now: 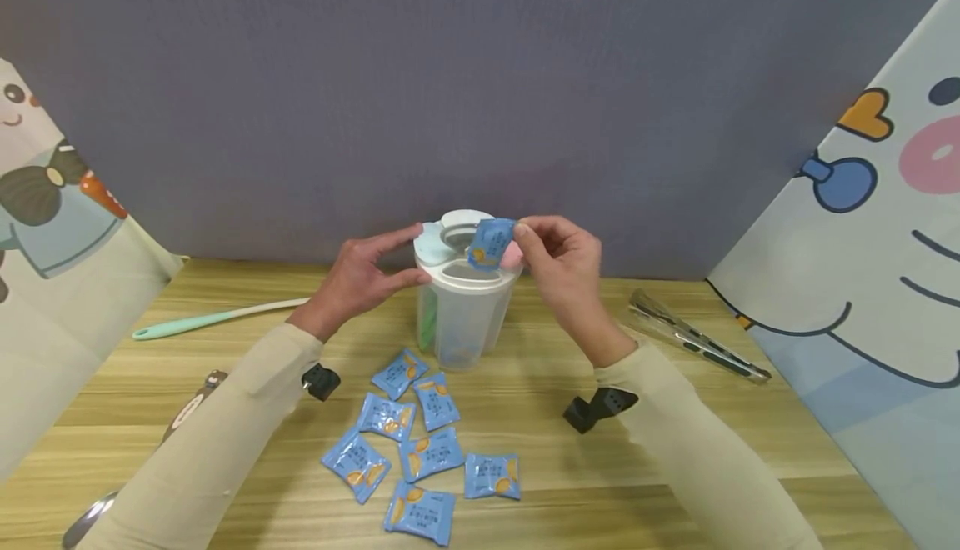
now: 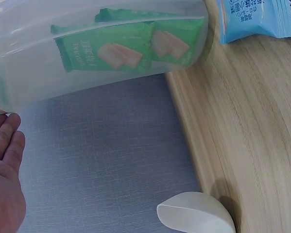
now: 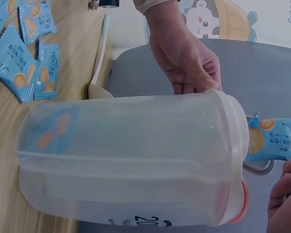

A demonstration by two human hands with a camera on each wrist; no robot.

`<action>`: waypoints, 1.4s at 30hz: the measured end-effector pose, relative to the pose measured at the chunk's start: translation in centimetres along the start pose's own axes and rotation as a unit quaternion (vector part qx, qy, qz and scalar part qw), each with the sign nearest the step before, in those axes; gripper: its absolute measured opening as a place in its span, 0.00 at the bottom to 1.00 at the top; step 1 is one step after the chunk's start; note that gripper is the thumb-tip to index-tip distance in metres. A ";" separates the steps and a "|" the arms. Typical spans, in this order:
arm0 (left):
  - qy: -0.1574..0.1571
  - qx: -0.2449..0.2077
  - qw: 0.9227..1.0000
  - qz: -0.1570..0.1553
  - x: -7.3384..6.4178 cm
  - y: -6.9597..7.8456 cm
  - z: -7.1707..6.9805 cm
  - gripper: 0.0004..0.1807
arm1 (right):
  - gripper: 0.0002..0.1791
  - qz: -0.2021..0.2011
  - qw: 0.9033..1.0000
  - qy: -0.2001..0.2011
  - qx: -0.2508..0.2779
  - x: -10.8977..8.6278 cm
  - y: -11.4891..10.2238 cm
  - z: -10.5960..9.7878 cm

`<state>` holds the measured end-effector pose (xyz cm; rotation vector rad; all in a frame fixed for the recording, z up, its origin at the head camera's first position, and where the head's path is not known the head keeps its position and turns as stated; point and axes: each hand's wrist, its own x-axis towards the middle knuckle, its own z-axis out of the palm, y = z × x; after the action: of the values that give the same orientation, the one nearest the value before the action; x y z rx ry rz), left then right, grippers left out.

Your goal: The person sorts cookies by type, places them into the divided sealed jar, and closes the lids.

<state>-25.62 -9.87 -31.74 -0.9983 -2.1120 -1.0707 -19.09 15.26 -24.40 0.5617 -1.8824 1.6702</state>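
A clear lidded container (image 1: 459, 329) stands at the back of the table, its lid divided into coloured sections with an open hatch. My left hand (image 1: 363, 275) holds the left edge of its lid, thumb at the front and fingers farther back. Between thumb and fingers, my right hand (image 1: 566, 262) pinches a blue biscuit packet (image 1: 491, 242) by its edge, over the lid's hatch. The packet's lower end overlaps the opening in the head view. Inside, green cake packets (image 2: 121, 46) show in one compartment, and a blue packet (image 3: 50, 131) lies at the bottom of another.
Several blue packets (image 1: 431, 454) lie in front of the container. A spoon with a mint handle (image 1: 183, 325) rests to the left, metal tongs (image 1: 701, 337) to the right. A dark-handled utensil (image 1: 191, 404) lies partly under the left sleeve. A grey panel (image 1: 480, 100) rises behind.
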 end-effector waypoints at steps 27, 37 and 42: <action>-0.002 0.004 1.000 0.002 0.0 -0.1 0.0 0.36 | 0.05 0.001 0.998 -0.037 -0.057 -1.5 1.1 0.4; 0.001 0.007 1.000 0.004 0.1 -0.1 -0.1 0.36 | 0.03 -0.011 0.998 -0.036 -0.050 -2.2 1.3 -0.3; 0.000 0.007 1.000 0.003 0.1 0.0 0.0 0.36 | 0.02 -0.007 0.996 -0.073 -0.051 -3.7 2.4 -1.7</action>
<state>-25.69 -9.86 -31.70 -0.9990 -2.1123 -1.0512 -17.56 17.09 -28.51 0.6689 -2.0484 1.5509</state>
